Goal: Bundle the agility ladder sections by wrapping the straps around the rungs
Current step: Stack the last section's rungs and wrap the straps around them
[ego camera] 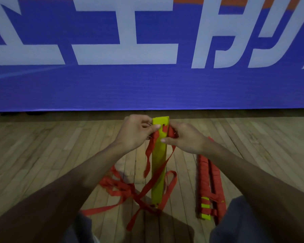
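Observation:
A stack of yellow-green rungs (159, 160) stands upright on the wooden floor between my knees. My left hand (136, 133) pinches the top left of the rungs together with a red strap. On the top right edge my right hand (184, 137) grips a bunch of red strap (171, 132). Loose red straps (123, 188) hang down both sides of the rungs and lie tangled on the floor to the left and front. A wrapped bundle (208, 186) of rungs and red strap lies on the floor to the right.
A large blue banner (147, 85) with white lettering stands close behind the rungs along the floor edge. My two knees in dark trousers (239, 223) frame the bottom of the view. Wooden floor (42, 155) stretches left and right.

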